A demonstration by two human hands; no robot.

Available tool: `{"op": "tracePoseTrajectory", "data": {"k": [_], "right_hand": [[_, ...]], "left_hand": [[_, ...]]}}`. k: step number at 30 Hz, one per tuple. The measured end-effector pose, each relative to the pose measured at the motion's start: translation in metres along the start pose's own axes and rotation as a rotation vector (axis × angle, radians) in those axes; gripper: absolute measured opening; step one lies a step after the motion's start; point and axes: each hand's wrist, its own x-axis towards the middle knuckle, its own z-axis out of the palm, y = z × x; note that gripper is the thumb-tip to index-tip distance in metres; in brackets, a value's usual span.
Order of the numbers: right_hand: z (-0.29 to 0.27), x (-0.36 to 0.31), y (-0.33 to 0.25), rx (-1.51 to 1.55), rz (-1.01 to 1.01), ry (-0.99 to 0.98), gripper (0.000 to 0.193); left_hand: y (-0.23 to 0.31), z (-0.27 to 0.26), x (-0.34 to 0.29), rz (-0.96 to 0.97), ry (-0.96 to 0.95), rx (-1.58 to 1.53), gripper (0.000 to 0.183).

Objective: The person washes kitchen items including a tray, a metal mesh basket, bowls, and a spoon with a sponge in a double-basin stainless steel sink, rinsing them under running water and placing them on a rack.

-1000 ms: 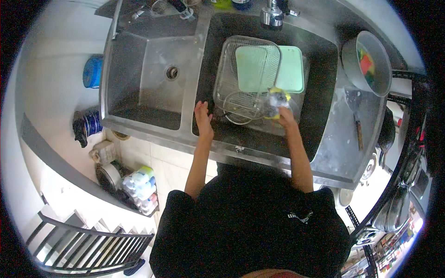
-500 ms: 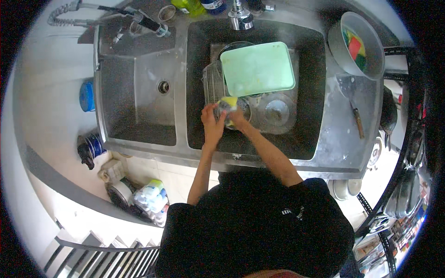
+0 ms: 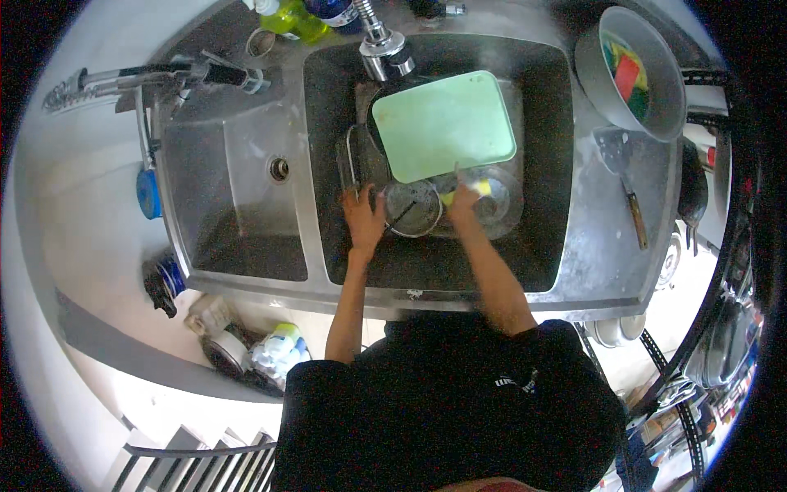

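Observation:
My right hand (image 3: 464,203) is closed around a yellow sponge (image 3: 482,189) that shows on both sides of the fingers. It rests over a clear, shallow container (image 3: 510,215) in the right sink basin. My left hand (image 3: 363,218) has its fingers apart, beside the left rim of a round, wet bowl-like vessel (image 3: 412,215) with a thin dark utensil (image 3: 402,215) across it. A pale green rectangular tray (image 3: 443,125) lies just beyond both hands, partly covering the dishes. Left of it stands a see-through rectangular container (image 3: 351,156), near my left fingertips.
Above the basin hangs a metal faucet (image 3: 386,56). The left basin (image 3: 254,184) has a drain. A spatula (image 3: 627,193) lies on the right counter below a large grey bowl (image 3: 589,78) holding coloured scrubbers. A green soap bottle (image 3: 299,20) stands at the back.
My hands have moved apart: the right went rightward with the sponge, the left slightly left and down. The clear item between them is out of my grasp. The whole view has shifted a little.

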Motion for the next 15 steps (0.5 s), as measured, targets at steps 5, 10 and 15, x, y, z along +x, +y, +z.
{"op": "tracePoseTrajectory", "data": {"k": [5,10,15], "right_hand": [[-0.001,0.049,-0.013,-0.26,-0.066,0.127,0.044],[-0.013,0.06,-0.022,-0.475,-0.154,0.222,0.035],[-0.016,0.043,-0.044,-0.542,-0.104,0.122,0.027]], "left_hand": [[0.033,0.02,0.016,0.112,-0.127,-0.204,0.035],[0.017,0.073,0.027,-0.327,-0.348,-0.344,0.046],[-0.025,0.101,0.026,-0.449,-0.195,-0.712,0.06]]}}
